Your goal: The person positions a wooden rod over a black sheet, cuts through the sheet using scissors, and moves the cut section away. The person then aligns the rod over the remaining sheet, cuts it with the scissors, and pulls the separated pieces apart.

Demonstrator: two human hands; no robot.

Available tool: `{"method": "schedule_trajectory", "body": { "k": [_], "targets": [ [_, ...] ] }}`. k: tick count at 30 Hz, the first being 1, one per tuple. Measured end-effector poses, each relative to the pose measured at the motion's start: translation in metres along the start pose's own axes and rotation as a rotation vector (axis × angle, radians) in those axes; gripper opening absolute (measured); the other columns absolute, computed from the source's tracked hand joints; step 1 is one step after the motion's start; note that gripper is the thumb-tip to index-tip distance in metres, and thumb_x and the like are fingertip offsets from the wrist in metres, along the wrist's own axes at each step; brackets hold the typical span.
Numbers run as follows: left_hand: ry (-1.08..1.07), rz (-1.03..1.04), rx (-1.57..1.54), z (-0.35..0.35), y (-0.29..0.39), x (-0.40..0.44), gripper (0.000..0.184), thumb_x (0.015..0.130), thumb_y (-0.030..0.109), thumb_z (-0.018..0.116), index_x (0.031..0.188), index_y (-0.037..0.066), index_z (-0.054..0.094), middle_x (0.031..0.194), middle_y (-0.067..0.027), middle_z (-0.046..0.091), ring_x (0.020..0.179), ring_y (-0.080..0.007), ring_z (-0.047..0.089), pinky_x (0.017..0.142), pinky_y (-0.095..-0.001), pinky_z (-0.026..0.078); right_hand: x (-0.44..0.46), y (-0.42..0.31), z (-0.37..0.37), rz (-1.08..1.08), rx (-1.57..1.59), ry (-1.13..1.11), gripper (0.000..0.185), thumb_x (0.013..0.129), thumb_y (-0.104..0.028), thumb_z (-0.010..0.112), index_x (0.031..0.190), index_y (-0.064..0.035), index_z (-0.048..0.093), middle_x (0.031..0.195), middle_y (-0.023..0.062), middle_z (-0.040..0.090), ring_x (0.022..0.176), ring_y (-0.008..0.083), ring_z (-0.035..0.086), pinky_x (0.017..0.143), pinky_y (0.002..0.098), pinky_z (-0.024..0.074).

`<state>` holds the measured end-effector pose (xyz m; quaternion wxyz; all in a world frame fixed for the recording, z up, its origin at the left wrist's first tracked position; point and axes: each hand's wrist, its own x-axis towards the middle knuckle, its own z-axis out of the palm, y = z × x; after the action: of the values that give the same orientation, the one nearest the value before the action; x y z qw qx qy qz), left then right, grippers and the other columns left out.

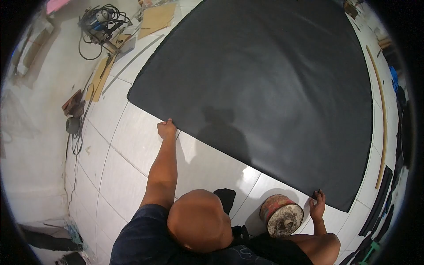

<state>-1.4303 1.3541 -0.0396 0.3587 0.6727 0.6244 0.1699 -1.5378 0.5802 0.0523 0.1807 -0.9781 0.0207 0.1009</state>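
Observation:
A large sheet of black material [265, 84] lies spread over the white tiled floor. My left hand [167, 128] is closed on its near edge, left of the middle, with the thumb on top. Farther right, my right hand [317, 204] pinches the same edge near the sheet's near right corner. Beside my right hand, to its left, stands a round tin [282, 216] with a stained lid and a worn red side. A shadow falls on the sheet between my hands.
At the upper left lie a power tool with coiled cable [102, 22], brown board pieces [157, 20] and a metal strip [132, 64]. A long wooden stick [380, 119] and rolled black material [376, 203] lie along the right side.

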Motion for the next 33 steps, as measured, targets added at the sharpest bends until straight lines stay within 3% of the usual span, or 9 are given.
{"method": "schedule_trajectory", "body": {
  "k": [7,9,12,16,20,24,26,29,33],
  "targets": [
    [0.079,0.219,0.142,-0.021,0.035,-0.048,0.041,0.083,0.023,0.073,0.112,-0.001,0.056,0.113,-0.0214,0.063,0.104,-0.039,0.062,0.089,-0.0437,0.049,0.007,-0.006,-0.006,-0.037,-0.016,-0.016,0.039,0.085,-0.014,0.07,0.121,-0.0001,0.061,0.132,0.0245,0.051,0.123,0.0411,0.051,0.104,0.0448,0.043],
    [0.127,0.571,0.252,-0.032,0.052,-0.092,0.043,0.081,0.02,0.072,0.116,-0.001,0.056,0.121,-0.0219,0.058,0.112,-0.0396,0.056,0.095,-0.0452,0.045,0.007,-0.009,-0.007,-0.037,-0.016,-0.022,0.04,0.084,-0.014,0.07,0.12,0.0001,0.061,0.131,0.0245,0.052,0.121,0.0414,0.052,0.103,0.0446,0.0436],
    [-0.326,1.225,0.306,-0.024,0.041,-0.156,0.05,0.081,0.027,0.073,0.124,0.007,0.059,0.126,-0.0217,0.054,0.12,-0.0401,0.049,0.101,-0.0504,0.038,0.009,-0.008,-0.005,-0.04,-0.016,-0.017,0.04,0.082,-0.015,0.072,0.118,-0.0002,0.061,0.129,0.0242,0.053,0.118,0.0412,0.053,0.099,0.0439,0.0458],
    [-0.787,1.52,0.447,-0.023,0.029,-0.223,0.06,0.081,0.038,0.074,0.134,0.018,0.056,0.142,-0.0206,0.044,0.135,-0.0406,0.037,0.111,-0.0578,0.026,0.012,-0.028,-0.019,-0.014,-0.082,-0.068,0.042,0.079,-0.015,0.074,0.116,-0.0008,0.06,0.12,0.0229,0.055,0.112,0.0398,0.056,0.093,0.0455,0.0485],
    [-0.883,1.493,0.489,-0.019,0.028,-0.225,0.065,0.079,0.042,0.075,0.136,0.018,0.055,0.145,-0.02,0.041,0.139,-0.0393,0.032,0.113,-0.0606,0.022,0.019,-0.017,-0.035,0.014,-0.089,-0.107,0.043,0.079,-0.025,0.076,0.113,-0.0023,0.061,0.111,0.0205,0.058,0.102,0.0395,0.06,0.087,0.0472,0.0499],
    [-0.895,1.448,0.582,-0.016,0.034,-0.226,0.067,0.075,0.042,0.079,0.133,0.016,0.056,0.143,-0.02,0.041,0.138,-0.0401,0.032,0.113,-0.0596,0.022,0.024,-0.117,-0.082,-0.1,0.186,-0.196,0.046,0.082,-0.042,0.073,0.104,-0.0017,0.066,0.092,0.0185,0.065,0.09,0.0348,0.066,0.079,0.0469,0.0524],
    [-0.903,1.452,0.622,-0.018,0.04,-0.228,0.068,0.074,0.041,0.081,0.131,0.015,0.057,0.142,-0.0205,0.042,0.137,-0.0402,0.034,0.112,-0.0584,0.024,0.012,-0.156,-0.101,-0.384,0.17,-0.448,0.049,0.081,-0.049,0.073,0.099,-0.0047,0.065,0.083,0.0146,0.064,0.076,0.0315,0.067,0.065,0.0417,0.0524],
    [-0.931,1.45,0.613,-0.016,0.05,-0.232,0.068,0.071,0.037,0.083,0.13,0.014,0.057,0.137,-0.0209,0.045,0.13,-0.0396,0.04,0.108,-0.0533,0.03,-0.012,-0.157,-0.089,-0.814,-0.038,-0.743,0.055,0.085,-0.057,0.062,0.119,-0.0137,0.057,0.085,0.0176,0.066,0.08,0.037,0.065,0.07,0.0485,0.0515],
    [-0.942,1.413,0.661,-0.013,0.058,-0.236,0.071,0.069,0.034,0.085,0.131,0.013,0.056,0.128,-0.0199,0.047,0.12,-0.0372,0.044,0.103,-0.048,0.035,-0.03,-0.161,-0.078,-0.657,-0.099,-0.856,0.048,0.091,-0.055,0.054,0.118,-0.0144,0.052,0.098,0.0153,0.066,0.087,0.0364,0.065,0.076,0.0481,0.0523]
  ]
}}
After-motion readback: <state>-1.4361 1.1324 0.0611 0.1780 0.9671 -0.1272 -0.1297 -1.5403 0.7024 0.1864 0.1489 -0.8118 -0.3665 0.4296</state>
